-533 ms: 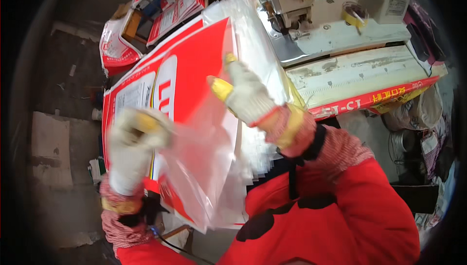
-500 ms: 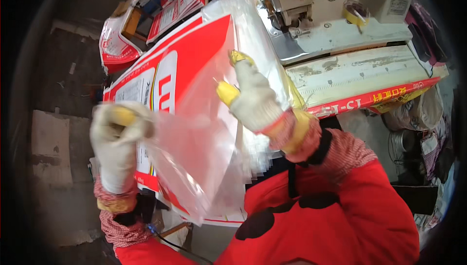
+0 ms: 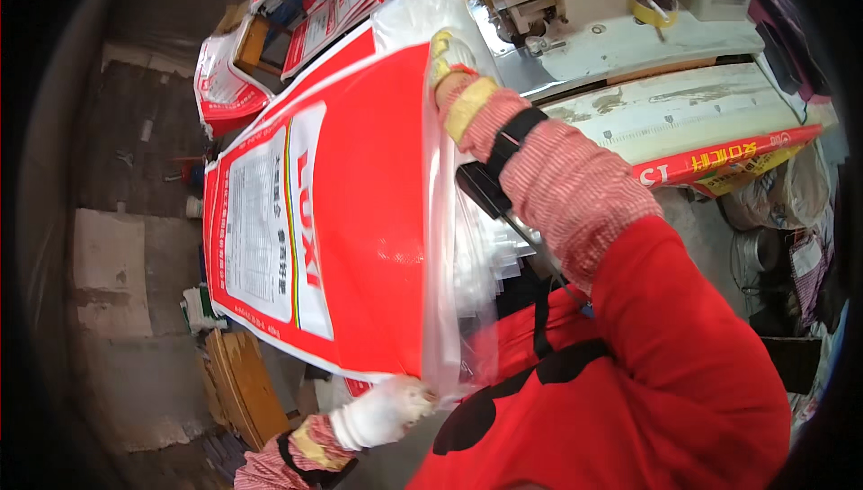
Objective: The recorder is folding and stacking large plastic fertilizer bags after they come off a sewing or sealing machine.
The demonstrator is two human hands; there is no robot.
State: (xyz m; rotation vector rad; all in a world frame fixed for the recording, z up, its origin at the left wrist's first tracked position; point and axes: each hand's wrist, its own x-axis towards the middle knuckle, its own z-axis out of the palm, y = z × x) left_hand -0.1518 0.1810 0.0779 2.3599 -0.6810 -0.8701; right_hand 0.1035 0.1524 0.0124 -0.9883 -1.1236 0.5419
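Observation:
A red and white printed sack [image 3: 378, 211] lies spread in front of me, its open-looking edge turned to the right. A clear plastic liner [image 3: 442, 310] runs along that edge and sticks out past it. My left hand [image 3: 385, 411], in a white glove, is closed at the sack's near corner. At the far corner my right hand [image 3: 452, 57], in a glove with yellow fingertips, is closed on the edge; its fingers are partly hidden. Beneath and to the right lies a stack of clear plastic liners [image 3: 490, 252].
An industrial sewing machine [image 3: 611, 22] stands at the far right, with a roll of yellow tape [image 3: 652, 3] on its bed. More printed sacks [image 3: 333, 18] lie at the far left. A wooden piece [image 3: 244, 382] is near my left arm.
The liner that hung loose between my hands now lies along the sack's right edge. My left hand moved nearer and right to the near corner; my right hand moved away to the far corner.

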